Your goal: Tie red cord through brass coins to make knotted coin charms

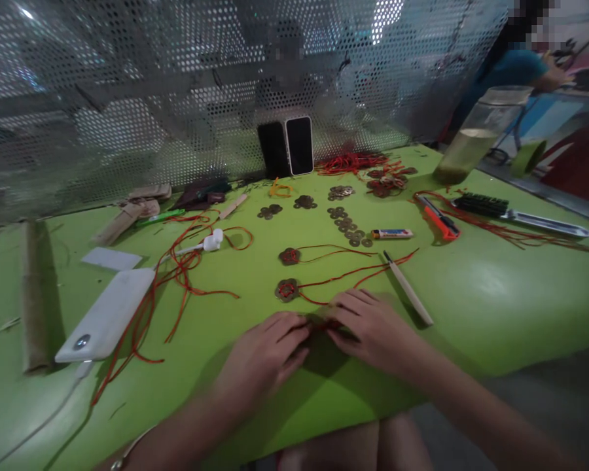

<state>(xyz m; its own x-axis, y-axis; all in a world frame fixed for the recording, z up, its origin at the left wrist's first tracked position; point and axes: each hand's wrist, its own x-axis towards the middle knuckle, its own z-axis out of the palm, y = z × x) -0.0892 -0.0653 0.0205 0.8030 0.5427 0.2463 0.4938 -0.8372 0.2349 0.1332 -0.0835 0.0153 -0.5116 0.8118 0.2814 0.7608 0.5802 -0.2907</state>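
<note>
My left hand (pixel 272 347) and my right hand (pixel 366 327) are close together near the table's front edge, fingers bent. Between their fingertips is a small dark piece with red cord (pixel 321 325), mostly hidden by the fingers. Just beyond them lies a flower-shaped cluster of coins (pixel 287 290) tied with red cord, its loose ends running right, some toward my right hand. A similar coin cluster (pixel 289 256) with thinner cord ends sits behind it. To the right of my right hand rests a pale wooden-handled tool (pixel 408 289) with a dark tip.
On the green table (pixel 186 405) are a white power bank (pixel 108 317), red cords (pixel 184 268), loose coins (pixel 346 226), a glue tube (pixel 391 233), an orange cutter (pixel 439 219), a brush (pixel 520 214) and a jar (pixel 476 140). Two phones lean on a perforated metal screen (pixel 177 118).
</note>
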